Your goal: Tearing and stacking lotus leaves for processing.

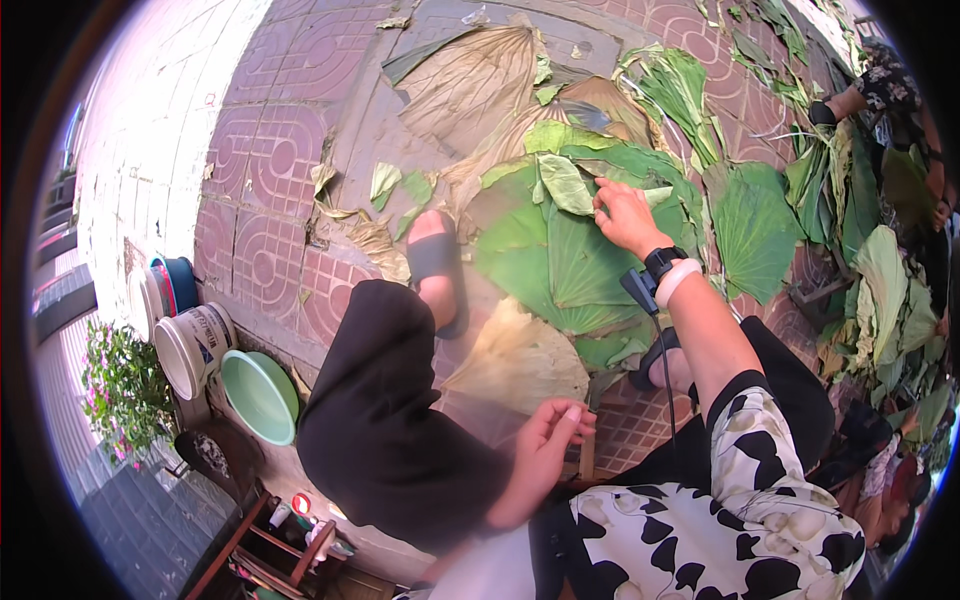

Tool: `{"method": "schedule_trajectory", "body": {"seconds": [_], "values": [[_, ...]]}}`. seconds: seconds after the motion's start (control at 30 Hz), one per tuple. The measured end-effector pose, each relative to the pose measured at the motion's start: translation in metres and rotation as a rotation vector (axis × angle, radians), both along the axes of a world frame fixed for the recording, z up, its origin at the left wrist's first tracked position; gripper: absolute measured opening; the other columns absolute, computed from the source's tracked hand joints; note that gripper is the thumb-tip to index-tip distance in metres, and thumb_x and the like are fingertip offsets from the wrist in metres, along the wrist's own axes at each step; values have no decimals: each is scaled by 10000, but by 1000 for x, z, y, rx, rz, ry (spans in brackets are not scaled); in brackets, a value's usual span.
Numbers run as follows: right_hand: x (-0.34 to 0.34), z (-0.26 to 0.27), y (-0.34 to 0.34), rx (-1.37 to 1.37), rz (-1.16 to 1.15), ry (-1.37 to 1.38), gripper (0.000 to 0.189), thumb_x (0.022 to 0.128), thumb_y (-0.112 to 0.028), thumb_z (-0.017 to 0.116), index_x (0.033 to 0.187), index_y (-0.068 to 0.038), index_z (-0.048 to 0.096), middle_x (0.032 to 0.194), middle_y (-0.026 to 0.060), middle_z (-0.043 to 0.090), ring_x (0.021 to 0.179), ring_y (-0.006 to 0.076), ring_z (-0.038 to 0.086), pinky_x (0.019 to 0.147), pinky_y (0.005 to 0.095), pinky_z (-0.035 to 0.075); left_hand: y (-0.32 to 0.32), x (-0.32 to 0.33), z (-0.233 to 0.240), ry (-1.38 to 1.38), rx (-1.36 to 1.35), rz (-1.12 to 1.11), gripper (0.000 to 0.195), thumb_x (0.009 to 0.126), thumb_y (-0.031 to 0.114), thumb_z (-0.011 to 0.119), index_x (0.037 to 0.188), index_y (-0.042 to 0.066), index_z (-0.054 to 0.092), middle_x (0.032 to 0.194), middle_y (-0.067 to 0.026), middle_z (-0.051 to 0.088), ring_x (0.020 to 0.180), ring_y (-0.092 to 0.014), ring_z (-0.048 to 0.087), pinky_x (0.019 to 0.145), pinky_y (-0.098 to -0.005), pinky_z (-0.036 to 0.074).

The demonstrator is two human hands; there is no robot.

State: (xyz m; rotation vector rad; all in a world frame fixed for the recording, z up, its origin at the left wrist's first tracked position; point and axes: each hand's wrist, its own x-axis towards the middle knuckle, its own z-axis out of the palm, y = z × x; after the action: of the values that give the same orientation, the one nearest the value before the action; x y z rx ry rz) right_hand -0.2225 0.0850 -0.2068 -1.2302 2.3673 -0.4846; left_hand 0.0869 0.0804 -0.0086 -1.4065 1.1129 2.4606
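Note:
A pile of large green lotus leaves (517, 255) lies on the paving before me, between my sandalled feet. My right hand (626, 214), with a black watch and a pale bangle on its wrist, reaches over the top of it. Its thumb and fingers pinch the edge of a pale, folded-over lotus leaf (566, 184). Nearer my lap, my left hand (551, 442) hovers beside my left knee, thumb against curled fingers, with nothing visible in it. A dry, tan lotus leaf (525, 360) is spread below the pile. Wider brown leaves (472, 82) lie beyond it.
A bundle of folded green leaves (679, 97) and a fan-shaped leaf (754, 225) lie to the right. Other people (892, 82) are among more leaves along the right edge. At left stand a green basin (259, 397), a white bucket (195, 345) and a wooden rack (277, 551).

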Motion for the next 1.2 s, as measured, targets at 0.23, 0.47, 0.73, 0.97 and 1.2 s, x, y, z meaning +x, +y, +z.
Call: {"method": "schedule_trajectory", "body": {"seconds": [0.23,0.47,0.73,0.97,1.2], "values": [[-3,-8,-6,45,-113,-54,322,752,-171,632,1057,-72,596,1417,159,403,1310,307,362,1060,461,265,1,3,-3,-23,5,-10,205,965,181,500,1047,7,572,956,-89,648,834,-136,603,745,-270,481],[-37,-10,-13,13,-184,169,326,769,-212,678,1052,-59,628,1224,107,555,1162,284,478,970,439,341,1,2,-3,-42,50,-19,197,967,186,507,1069,29,567,985,-52,642,848,-96,590,764,-236,452],[-23,12,-39,-337,-330,369,308,809,-176,633,1083,-46,579,1188,111,546,1099,302,496,900,415,408,2,3,-5,-53,15,-21,202,966,177,498,1064,12,563,970,-83,650,846,-135,606,764,-265,480],[61,3,-70,-253,69,98,223,813,-239,652,885,-49,559,870,122,577,747,339,597,653,429,487,3,5,-6,-60,31,-9,192,965,162,498,1071,12,555,980,-87,651,850,-135,605,772,-268,483],[53,-36,-89,101,-192,156,311,786,-290,680,908,-23,576,892,170,601,751,355,630,668,460,504,3,7,-6,-68,36,-20,199,960,167,511,1070,8,557,985,-91,651,854,-137,605,793,-276,488]]}}
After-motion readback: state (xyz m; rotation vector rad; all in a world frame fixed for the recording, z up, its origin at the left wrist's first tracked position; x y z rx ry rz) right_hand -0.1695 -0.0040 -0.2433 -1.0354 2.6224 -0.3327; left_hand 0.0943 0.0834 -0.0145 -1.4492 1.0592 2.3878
